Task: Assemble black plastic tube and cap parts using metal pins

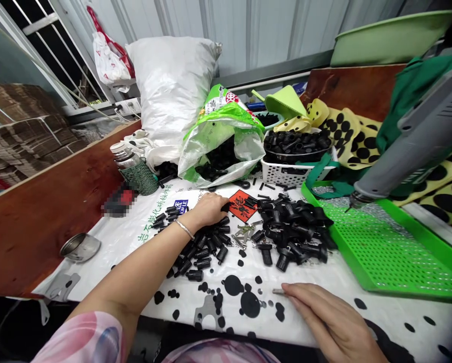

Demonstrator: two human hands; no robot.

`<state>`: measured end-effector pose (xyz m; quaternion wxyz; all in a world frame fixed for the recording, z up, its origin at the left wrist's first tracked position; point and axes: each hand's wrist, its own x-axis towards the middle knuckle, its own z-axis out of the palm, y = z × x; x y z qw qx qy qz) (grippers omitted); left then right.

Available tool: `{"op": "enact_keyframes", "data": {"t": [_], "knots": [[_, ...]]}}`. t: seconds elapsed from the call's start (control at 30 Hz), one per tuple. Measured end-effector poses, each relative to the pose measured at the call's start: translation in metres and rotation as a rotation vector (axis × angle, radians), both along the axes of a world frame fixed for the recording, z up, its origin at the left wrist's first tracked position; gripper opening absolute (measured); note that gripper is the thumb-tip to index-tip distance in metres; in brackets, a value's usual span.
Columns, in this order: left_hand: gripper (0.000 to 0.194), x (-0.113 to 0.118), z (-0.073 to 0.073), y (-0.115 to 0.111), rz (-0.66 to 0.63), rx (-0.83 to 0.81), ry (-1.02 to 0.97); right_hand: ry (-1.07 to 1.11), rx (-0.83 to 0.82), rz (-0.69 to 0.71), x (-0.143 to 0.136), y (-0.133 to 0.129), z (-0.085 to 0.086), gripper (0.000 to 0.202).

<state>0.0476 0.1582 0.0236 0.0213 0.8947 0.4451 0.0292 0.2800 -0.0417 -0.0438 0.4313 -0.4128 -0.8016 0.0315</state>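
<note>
My left hand reaches over the far side of a pile of small black ribbed plastic parts. Its fingers are curled together and point down; whatever they hold, if anything, is hidden. Near the front edge, my right hand pinches a thin metal strip between thumb and forefinger. Between the two black piles lie several loose metal strips, below a red diamond-shaped print on the white sheet. To the right is a heap of larger black plastic fittings.
A grey power screwdriver hangs above a green perforated tray at right. Behind stand an open green bag, a white basket and a white sack. A flask and metal cup are at left.
</note>
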Motion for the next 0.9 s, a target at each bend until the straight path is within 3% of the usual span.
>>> {"op": "enact_keyframes", "data": {"t": [0.2,0.3,0.37,0.43,0.6,0.9], "knots": [[0.031,0.000,0.016,-0.010,-0.025,-0.009,-0.146,0.053,-0.027,-0.035,0.002,0.000,0.011,0.017],[0.039,-0.001,0.025,-0.035,-0.091,-0.050,-0.314,0.132,-0.062,-0.072,-0.001,-0.002,0.025,0.015],[0.043,0.000,0.028,-0.058,-0.174,-0.175,-0.579,0.209,-0.073,-0.107,-0.006,-0.003,0.035,0.016],[0.043,0.001,0.027,-0.082,-0.207,-0.269,-0.709,0.289,-0.070,-0.136,-0.012,-0.002,0.045,0.017],[0.037,0.000,0.025,-0.122,-0.278,-0.375,-0.721,0.344,-0.048,-0.126,-0.027,0.001,0.059,0.022],[0.038,-0.008,0.021,-0.141,-0.337,-0.192,-0.684,0.066,0.066,-0.087,-0.040,-0.007,0.069,0.027]]}}
